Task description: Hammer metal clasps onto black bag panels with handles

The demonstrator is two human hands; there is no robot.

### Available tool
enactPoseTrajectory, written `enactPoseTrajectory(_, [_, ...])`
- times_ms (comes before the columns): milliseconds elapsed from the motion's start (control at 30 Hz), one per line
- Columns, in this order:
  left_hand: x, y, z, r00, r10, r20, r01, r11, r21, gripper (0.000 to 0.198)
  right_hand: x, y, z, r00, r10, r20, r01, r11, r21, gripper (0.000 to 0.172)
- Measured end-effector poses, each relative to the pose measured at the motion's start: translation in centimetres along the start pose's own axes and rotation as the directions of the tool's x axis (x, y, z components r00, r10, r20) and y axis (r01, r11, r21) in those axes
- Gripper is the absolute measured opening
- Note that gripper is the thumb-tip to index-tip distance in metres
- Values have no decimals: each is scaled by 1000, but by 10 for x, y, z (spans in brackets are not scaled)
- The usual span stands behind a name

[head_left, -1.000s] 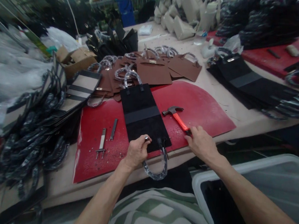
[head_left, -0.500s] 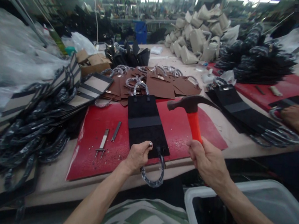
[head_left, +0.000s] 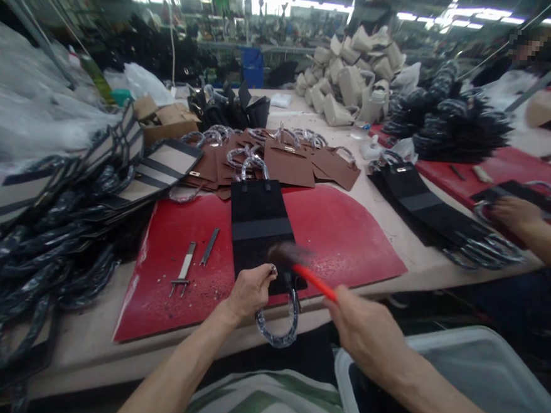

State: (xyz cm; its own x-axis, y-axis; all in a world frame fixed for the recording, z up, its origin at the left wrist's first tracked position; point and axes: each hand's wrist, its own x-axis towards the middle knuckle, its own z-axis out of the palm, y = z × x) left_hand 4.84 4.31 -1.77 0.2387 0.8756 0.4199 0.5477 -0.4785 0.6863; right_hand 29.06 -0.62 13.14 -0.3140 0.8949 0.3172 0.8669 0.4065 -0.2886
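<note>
A black bag panel (head_left: 253,200) with a grey band lies on a red mat (head_left: 349,227). Its plastic-wrapped handles stick out at both ends, the near handle (head_left: 276,340) hanging past the mat's edge. My left hand (head_left: 249,291) rests at the panel's near end, thumb and fingers pinched round a metal punch (head_left: 273,268); only its shiny end shows. In my right hand (head_left: 365,329) is a claw hammer (head_left: 317,282) by its orange handle, the head blurred by motion just above the punch. Two metal tools, a pronged one (head_left: 186,264) and a smaller one (head_left: 209,247), lie left of the panel.
Brown bag panels (head_left: 290,168) lie beyond the mat. Black-and-beige panels (head_left: 165,167) pile up at left, a black stack (head_left: 412,200) at right. A co-worker's hand (head_left: 515,212) is at far right. Below my right arm stands a grey bin (head_left: 473,352).
The hammer has swung down and left from its raised position to just above the punch. My left hand keeps its pinch at the panel. The view has shifted slightly right.
</note>
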Motion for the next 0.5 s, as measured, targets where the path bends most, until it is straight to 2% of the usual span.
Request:
enactPoseTrajectory(33, [0, 0, 0, 1000, -1, 3, 1, 1000, 1, 18, 0, 1, 1, 997, -46, 64, 46, 999, -10, 33])
enactPoseTrajectory(100, [0, -1, 0, 1000, 6, 2, -6, 1000, -2, 17, 5, 1, -7, 992, -103, 70, 102, 995, 14, 31])
enactPoseTrajectory(167, [0, -1, 0, 1000, 13, -3, -13, 1000, -8, 17, 12, -3, -22, 995, -37, -89, 42, 998, 56, 31])
enactPoseTrajectory(233, [0, -1, 0, 1000, 10, -5, -10, 1000, -7, 17, 14, -9, -29, 959, 87, -268, -59, 992, 111, 31])
enactPoseTrajectory(267, [0, -1, 0, 1000, 10, 1, -10, 1000, -5, 16, 12, -11, -28, 954, 101, -281, -69, 990, 123, 33])
enactPoseTrajectory(300, [-1, -1, 0, 1000, 10, 6, -10, 1000, -3, 16, 9, -11, -23, 961, 88, -264, -57, 990, 125, 34])
enactPoseTrajectory(333, [-1, -1, 0, 1000, 9, 7, -9, 1000, -5, 16, 4, -10, -15, 979, 40, -199, -16, 993, 117, 36])
enactPoseTrajectory(400, [-1, -1, 0, 1000, 3, 12, -3, 1000, -21, 18, -8, -2, 3, 999, -52, -6, 52, 996, 75, 36])
enactPoseTrajectory(500, [-1, 0, 0, 1000, 1, 3, -1, 1000, -27, 18, -16, 20, 21, 967, 8, 254, 0, 999, -32, 29])
